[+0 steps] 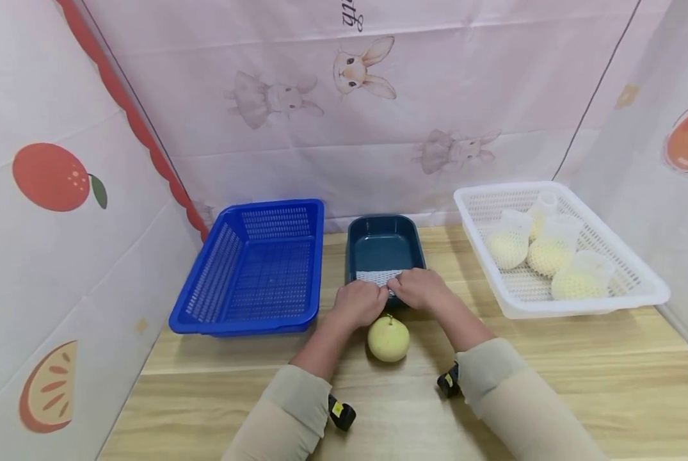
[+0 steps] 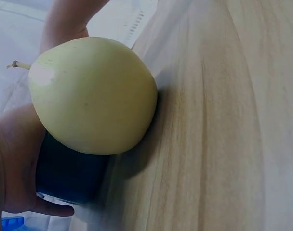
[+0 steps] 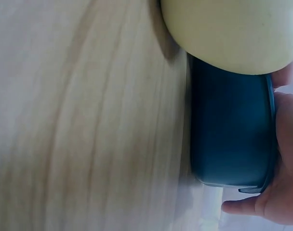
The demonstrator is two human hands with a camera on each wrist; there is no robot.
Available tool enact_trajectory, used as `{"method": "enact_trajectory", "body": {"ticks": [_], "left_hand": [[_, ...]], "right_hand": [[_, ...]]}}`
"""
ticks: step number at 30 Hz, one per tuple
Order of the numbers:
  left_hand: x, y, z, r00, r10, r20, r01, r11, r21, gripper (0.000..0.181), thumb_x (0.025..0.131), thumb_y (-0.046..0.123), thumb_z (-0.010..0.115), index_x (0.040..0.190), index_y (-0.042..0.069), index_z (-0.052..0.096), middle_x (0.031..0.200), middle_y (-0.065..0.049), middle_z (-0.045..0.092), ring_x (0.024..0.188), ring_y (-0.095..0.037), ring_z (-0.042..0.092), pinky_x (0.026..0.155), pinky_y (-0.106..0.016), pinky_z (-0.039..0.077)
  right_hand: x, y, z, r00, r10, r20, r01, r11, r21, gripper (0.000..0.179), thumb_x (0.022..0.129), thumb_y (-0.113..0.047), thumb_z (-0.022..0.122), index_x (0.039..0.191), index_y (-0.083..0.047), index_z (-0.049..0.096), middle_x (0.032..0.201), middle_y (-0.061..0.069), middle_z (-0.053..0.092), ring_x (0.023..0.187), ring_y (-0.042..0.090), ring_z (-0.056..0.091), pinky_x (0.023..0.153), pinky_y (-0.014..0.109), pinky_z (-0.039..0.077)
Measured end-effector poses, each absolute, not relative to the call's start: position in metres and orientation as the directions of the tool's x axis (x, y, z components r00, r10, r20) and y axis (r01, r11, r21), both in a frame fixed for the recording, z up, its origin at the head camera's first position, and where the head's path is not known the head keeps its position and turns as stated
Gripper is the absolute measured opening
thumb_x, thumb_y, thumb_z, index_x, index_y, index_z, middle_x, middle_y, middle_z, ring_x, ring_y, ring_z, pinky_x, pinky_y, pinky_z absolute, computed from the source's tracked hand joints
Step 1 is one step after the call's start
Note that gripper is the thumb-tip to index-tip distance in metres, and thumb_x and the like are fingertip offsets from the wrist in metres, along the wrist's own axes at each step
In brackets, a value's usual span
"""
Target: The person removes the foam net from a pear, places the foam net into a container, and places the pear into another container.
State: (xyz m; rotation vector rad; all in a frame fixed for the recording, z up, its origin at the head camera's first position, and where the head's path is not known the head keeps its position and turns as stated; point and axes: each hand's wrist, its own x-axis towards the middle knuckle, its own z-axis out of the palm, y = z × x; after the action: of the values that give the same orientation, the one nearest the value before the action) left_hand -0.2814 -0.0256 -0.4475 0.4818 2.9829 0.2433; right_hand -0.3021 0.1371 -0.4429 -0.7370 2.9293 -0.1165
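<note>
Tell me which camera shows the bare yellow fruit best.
The left wrist view: the yellow fruit appears large and uncropped there, stem included. The head view shows it whole but small, in front of the teal tray; the right wrist view crops it at the top edge.

In the head view the left hand (image 1: 361,302) and right hand (image 1: 417,287) cover their own fingertips, some white netting (image 1: 372,276) and part of the teal tray's (image 1: 385,250) near end; lettering (image 1: 352,14) is cropped above; the right wrist view cuts off the pear (image 3: 233,33), the left wrist view most of the blue basket (image 2: 12,223)
</note>
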Motion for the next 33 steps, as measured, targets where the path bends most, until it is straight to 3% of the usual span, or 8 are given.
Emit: {"method": "enact_trajectory", "body": {"ticks": [2, 6, 12, 15, 19, 22, 24, 33], "left_hand": [[-0.282, -0.027, -0.447, -0.942, 0.323, -0.089, 0.303, 0.935, 0.184, 0.055, 0.105, 0.041, 0.026, 0.106, 0.012, 0.073, 0.117, -0.008, 0.07, 0.104, -0.025, 0.064, 0.083, -0.046, 0.054], [-0.282, -0.03, -0.442, -0.939, 0.331, -0.097, 0.302, 0.925, 0.23, 0.054, 0.105, 0.041, 0.026, 0.112, 0.015, 0.072, 0.122, -0.007, 0.068, 0.111, -0.025, 0.062, 0.093, -0.052, 0.049], [-0.267, -0.043, -0.431, -0.933, 0.355, 0.062, 0.346, 0.835, 0.427, 0.037, 0.105, 0.035, 0.041, 0.112, 0.016, 0.071, 0.123, -0.002, 0.069, 0.124, -0.024, 0.058, 0.115, -0.065, 0.019], [-0.252, -0.05, -0.425, -0.924, 0.346, 0.163, 0.377, 0.745, 0.55, 0.03, 0.104, 0.032, 0.048, 0.116, 0.016, 0.071, 0.124, 0.001, 0.068, 0.124, -0.02, 0.057, 0.115, -0.054, 0.03], [-0.232, -0.058, -0.426, -0.914, 0.354, 0.197, 0.379, 0.579, 0.722, 0.024, 0.101, 0.026, 0.055, 0.116, 0.016, 0.071, 0.118, 0.004, 0.067, 0.108, -0.014, 0.06, 0.094, -0.035, 0.051], [-0.223, -0.061, -0.434, -0.907, 0.392, 0.156, 0.339, 0.457, 0.823, 0.024, 0.098, 0.023, 0.06, 0.117, 0.015, 0.071, 0.118, 0.005, 0.067, 0.105, -0.012, 0.06, 0.089, -0.032, 0.051], [-0.22, -0.059, -0.441, -0.902, 0.42, 0.103, 0.289, 0.407, 0.867, 0.027, 0.097, 0.025, 0.061, 0.12, 0.015, 0.069, 0.124, 0.005, 0.066, 0.114, -0.012, 0.059, 0.095, -0.035, 0.05], [-0.211, -0.049, -0.455, -0.887, 0.457, 0.06, 0.221, 0.306, 0.926, 0.025, 0.101, 0.029, 0.057, 0.117, 0.017, 0.071, 0.128, 0.002, 0.066, 0.123, -0.012, 0.056, 0.105, -0.039, 0.045]], "right_hand": [[-0.304, 0.136, -0.443, -0.865, -0.492, -0.101, -0.484, 0.87, -0.091, 0.029, 0.104, -0.027, 0.037, 0.095, -0.017, 0.062, 0.099, 0.007, 0.069, 0.088, 0.027, 0.064, 0.078, 0.047, 0.054], [-0.305, 0.135, -0.442, -0.888, -0.446, -0.109, -0.428, 0.89, -0.155, 0.038, 0.104, -0.032, 0.033, 0.098, -0.014, 0.067, 0.106, 0.009, 0.069, 0.093, 0.028, 0.064, 0.081, 0.047, 0.053], [-0.305, 0.133, -0.443, -0.908, -0.402, -0.118, -0.38, 0.909, -0.174, 0.049, 0.104, -0.036, 0.029, 0.107, -0.009, 0.07, 0.116, 0.013, 0.068, 0.102, 0.032, 0.064, 0.086, 0.049, 0.053], [-0.304, 0.133, -0.444, -0.909, -0.398, -0.122, -0.378, 0.912, -0.157, 0.048, 0.104, -0.036, 0.03, 0.106, -0.01, 0.069, 0.116, 0.012, 0.068, 0.1, 0.032, 0.064, 0.085, 0.049, 0.053], [-0.301, 0.134, -0.443, -0.899, -0.422, -0.115, -0.411, 0.905, -0.108, 0.038, 0.104, -0.032, 0.033, 0.098, -0.013, 0.066, 0.113, 0.01, 0.069, 0.095, 0.033, 0.062, 0.082, 0.049, 0.054], [-0.3, 0.134, -0.441, -0.889, -0.445, -0.103, -0.44, 0.895, -0.068, 0.032, 0.104, -0.029, 0.035, 0.094, -0.015, 0.062, 0.11, 0.009, 0.069, 0.093, 0.034, 0.062, 0.08, 0.05, 0.054], [-0.299, 0.134, -0.441, -0.89, -0.446, -0.096, -0.442, 0.895, -0.061, 0.032, 0.104, -0.029, 0.035, 0.093, -0.016, 0.062, 0.11, 0.009, 0.069, 0.093, 0.034, 0.062, 0.08, 0.051, 0.054], [-0.297, 0.134, -0.44, -0.903, -0.425, -0.067, -0.418, 0.903, -0.096, 0.035, 0.103, -0.031, 0.034, 0.083, -0.017, 0.06, 0.106, 0.008, 0.071, 0.092, 0.033, 0.063, 0.076, 0.05, 0.054]]}}
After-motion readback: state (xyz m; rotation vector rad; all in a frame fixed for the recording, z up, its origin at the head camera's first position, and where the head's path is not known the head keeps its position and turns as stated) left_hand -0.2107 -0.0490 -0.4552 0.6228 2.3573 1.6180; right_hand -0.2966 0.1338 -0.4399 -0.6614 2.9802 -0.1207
